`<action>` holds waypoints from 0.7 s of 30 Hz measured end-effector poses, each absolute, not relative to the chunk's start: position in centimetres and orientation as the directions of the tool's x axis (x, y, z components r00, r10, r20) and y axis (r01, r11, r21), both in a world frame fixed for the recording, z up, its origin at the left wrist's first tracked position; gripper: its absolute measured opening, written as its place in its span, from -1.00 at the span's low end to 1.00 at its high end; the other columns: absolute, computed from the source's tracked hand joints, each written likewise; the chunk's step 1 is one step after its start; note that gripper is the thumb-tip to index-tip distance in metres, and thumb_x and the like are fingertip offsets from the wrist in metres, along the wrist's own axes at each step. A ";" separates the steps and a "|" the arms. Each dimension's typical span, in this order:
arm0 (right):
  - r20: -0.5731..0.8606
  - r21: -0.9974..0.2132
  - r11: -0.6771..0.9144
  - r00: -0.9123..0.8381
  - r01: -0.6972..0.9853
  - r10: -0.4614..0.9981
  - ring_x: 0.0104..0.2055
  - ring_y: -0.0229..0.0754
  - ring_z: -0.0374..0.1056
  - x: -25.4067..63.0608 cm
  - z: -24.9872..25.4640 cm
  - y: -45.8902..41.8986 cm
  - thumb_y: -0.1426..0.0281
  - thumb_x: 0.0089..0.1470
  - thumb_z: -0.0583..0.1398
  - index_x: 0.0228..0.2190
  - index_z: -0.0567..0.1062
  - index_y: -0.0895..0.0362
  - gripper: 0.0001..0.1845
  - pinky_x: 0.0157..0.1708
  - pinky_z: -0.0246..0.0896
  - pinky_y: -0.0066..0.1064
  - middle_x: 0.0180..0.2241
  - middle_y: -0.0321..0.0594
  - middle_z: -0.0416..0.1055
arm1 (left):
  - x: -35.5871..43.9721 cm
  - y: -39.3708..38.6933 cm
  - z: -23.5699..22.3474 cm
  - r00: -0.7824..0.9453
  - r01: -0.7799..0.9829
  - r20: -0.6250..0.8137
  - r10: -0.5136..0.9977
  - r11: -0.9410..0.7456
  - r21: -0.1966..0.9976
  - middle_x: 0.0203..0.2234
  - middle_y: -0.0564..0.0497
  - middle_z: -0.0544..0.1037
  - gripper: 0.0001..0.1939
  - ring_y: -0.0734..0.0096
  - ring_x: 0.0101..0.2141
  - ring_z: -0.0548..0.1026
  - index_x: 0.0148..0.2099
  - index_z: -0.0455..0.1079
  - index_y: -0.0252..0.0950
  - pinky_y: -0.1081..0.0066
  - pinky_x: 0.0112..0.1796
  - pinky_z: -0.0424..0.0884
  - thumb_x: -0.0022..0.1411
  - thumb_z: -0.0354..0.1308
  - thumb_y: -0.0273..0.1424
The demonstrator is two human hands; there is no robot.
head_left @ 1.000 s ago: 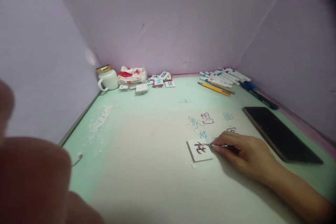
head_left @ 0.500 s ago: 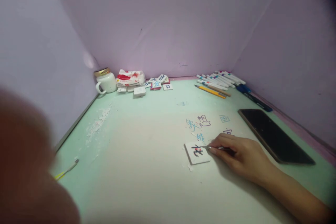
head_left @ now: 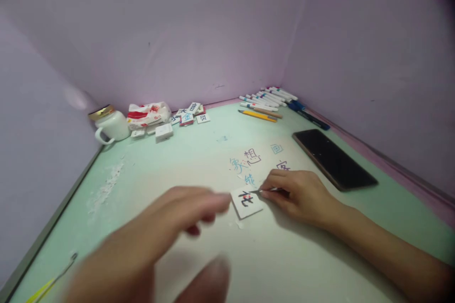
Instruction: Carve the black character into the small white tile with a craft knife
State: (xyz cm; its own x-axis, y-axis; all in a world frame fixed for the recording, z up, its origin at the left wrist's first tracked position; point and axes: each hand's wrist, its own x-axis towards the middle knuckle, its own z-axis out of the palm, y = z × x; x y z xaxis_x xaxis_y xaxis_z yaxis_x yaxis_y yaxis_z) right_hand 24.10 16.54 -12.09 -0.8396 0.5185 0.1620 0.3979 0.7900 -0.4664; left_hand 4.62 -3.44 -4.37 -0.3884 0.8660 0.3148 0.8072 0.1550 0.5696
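My right hand (head_left: 296, 194) rests on the pale green table (head_left: 185, 161) and pinches a thin metal-tipped tool (head_left: 268, 190). The tool's tip touches the right edge of a small white tile (head_left: 246, 202) with a black character on it. My left hand (head_left: 170, 232) hovers low over the table just left of the tile, blurred by motion, its fingers stretched toward the tile and its thumb apart; nothing shows in it. Characters (head_left: 249, 163) are written on the table just behind the tile.
A dark phone (head_left: 332, 158) lies to the right. Markers and pencils (head_left: 266, 100) line the back right corner. A white mug (head_left: 111, 124), a red-and-white packet (head_left: 147, 113) and several character tiles (head_left: 190, 114) sit at the back left. White crumbs (head_left: 106, 187) lie near the left wall.
My left hand has swung in from the near left edge toward the white tile. The view has turned, shifting everything leftward. My right hand still holds the tool at the tile.
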 end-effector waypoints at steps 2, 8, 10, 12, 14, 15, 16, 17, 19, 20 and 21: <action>0.166 -0.437 0.802 -0.839 0.408 0.517 -0.45 -0.29 0.33 24.1 -12.0 16.5 0.33 0.10 0.13 -0.42 0.51 0.02 -0.85 -0.46 0.00 -0.45 -0.45 -0.37 0.46 | 6.3 -0.3 -5.0 -0.269 0.843 0.256 0.929 0.098 0.529 -0.01 -0.02 0.39 -0.65 0.17 -0.04 0.37 0.02 0.36 -0.10 0.18 -0.06 0.40 0.18 0.11 -0.20; 0.233 -0.410 0.843 -0.853 0.349 0.466 -0.46 -0.31 0.32 24.2 -12.3 16.8 0.36 0.09 0.13 -0.41 0.52 0.04 -0.85 -0.49 -0.09 -0.45 -0.45 -0.36 0.45 | 7.7 4.4 -9.1 -0.181 0.895 -0.074 0.981 0.196 0.400 -0.05 -0.14 0.37 -0.56 0.08 -0.04 0.30 0.04 0.35 -0.31 0.03 -0.03 0.31 0.07 0.19 -0.41; 0.252 -0.419 0.849 -0.857 0.321 0.449 -0.46 -0.32 0.32 24.3 -12.4 17.0 0.36 0.10 0.13 -0.39 0.52 0.04 -0.85 -0.49 -0.09 -0.45 -0.44 -0.35 0.45 | 7.3 4.5 -9.8 -0.178 0.881 -0.097 0.979 0.202 0.428 -0.10 -0.10 0.38 -0.64 0.14 -0.07 0.31 -0.02 0.39 -0.27 0.07 -0.03 0.29 0.08 0.19 -0.42; 0.266 -0.423 0.856 -0.863 0.296 0.430 -0.45 -0.33 0.32 24.3 -12.3 17.0 0.37 0.10 0.12 -0.38 0.53 0.04 -0.83 -0.48 -0.10 -0.45 -0.44 -0.34 0.45 | 6.9 4.4 -10.0 -0.166 0.867 -0.105 0.981 0.195 0.459 -0.14 -0.07 0.38 -0.68 0.17 -0.10 0.31 -0.07 0.40 -0.24 0.08 -0.04 0.28 0.08 0.19 -0.42; 0.275 -0.413 0.865 -0.866 0.285 0.417 -0.46 -0.33 0.30 24.3 -12.1 16.9 0.38 0.10 0.11 -0.38 0.53 0.05 -0.82 -0.49 -0.12 -0.45 -0.46 -0.33 0.44 | 6.7 4.4 -10.0 -0.156 0.861 -0.098 0.983 0.184 0.474 -0.15 -0.06 0.37 -0.69 0.17 -0.12 0.31 -0.07 0.40 -0.23 0.08 -0.05 0.27 0.08 0.20 -0.42; 0.278 -0.402 0.869 -0.866 0.287 0.415 -0.47 -0.33 0.29 24.3 -12.0 16.7 0.38 0.10 0.10 -0.38 0.53 0.05 -0.81 -0.50 -0.13 -0.44 -0.47 -0.32 0.44 | 6.7 4.4 -10.0 -0.155 0.859 -0.092 0.984 0.180 0.480 -0.16 -0.05 0.37 -0.69 0.17 -0.12 0.31 -0.07 0.41 -0.23 0.08 -0.06 0.27 0.08 0.19 -0.42; 0.280 -0.388 0.873 -0.865 0.294 0.416 -0.49 -0.33 0.27 24.2 -11.9 16.6 0.38 0.09 0.10 -0.40 0.53 0.06 -0.81 -0.51 -0.16 -0.44 -0.48 -0.32 0.44 | 6.7 4.5 -10.0 -0.154 0.856 -0.085 0.984 0.176 0.487 -0.17 -0.05 0.37 -0.69 0.17 -0.13 0.31 -0.08 0.41 -0.23 0.09 -0.07 0.27 0.07 0.19 -0.42; 0.281 -0.373 0.876 -0.863 0.305 0.420 -0.50 -0.33 0.26 24.1 -11.8 16.4 0.38 0.09 0.09 -0.41 0.53 0.06 -0.80 -0.51 -0.18 -0.43 -0.49 -0.31 0.43 | 6.7 4.5 -10.0 -0.152 0.853 -0.079 0.985 0.171 0.494 -0.18 -0.05 0.37 -0.69 0.17 -0.14 0.31 -0.08 0.41 -0.23 0.10 -0.08 0.27 0.07 0.19 -0.42; 0.278 -0.349 0.877 -0.858 0.329 0.432 -0.51 -0.33 0.24 24.0 -11.6 16.1 0.37 0.10 0.09 -0.43 0.53 0.07 -0.79 -0.52 -0.22 -0.42 -0.50 -0.30 0.43 | 6.7 4.6 -10.2 -0.151 0.847 -0.065 0.986 0.163 0.506 -0.20 -0.05 0.37 -0.69 0.17 -0.15 0.32 -0.08 0.42 -0.23 0.12 -0.09 0.28 0.07 0.20 -0.42; 0.278 -0.343 0.877 -0.855 0.337 0.438 -0.51 -0.33 0.23 23.9 -11.6 16.1 0.37 0.10 0.09 -0.44 0.53 0.07 -0.79 -0.53 -0.24 -0.42 -0.50 -0.29 0.43 | 6.7 4.6 -10.2 -0.151 0.845 -0.059 0.987 0.160 0.510 -0.20 -0.05 0.37 -0.68 0.18 -0.15 0.32 -0.08 0.42 -0.23 0.13 -0.09 0.28 0.06 0.20 -0.42; 0.278 -0.340 0.876 -0.853 0.343 0.442 -0.51 -0.33 0.22 23.9 -11.6 16.1 0.37 0.10 0.09 -0.44 0.52 0.08 -0.78 -0.53 -0.25 -0.42 -0.51 -0.30 0.42 | 6.7 4.6 -10.3 -0.152 0.844 -0.055 0.987 0.159 0.513 -0.20 -0.05 0.37 -0.68 0.18 -0.15 0.32 -0.07 0.42 -0.23 0.13 -0.09 0.28 0.06 0.20 -0.43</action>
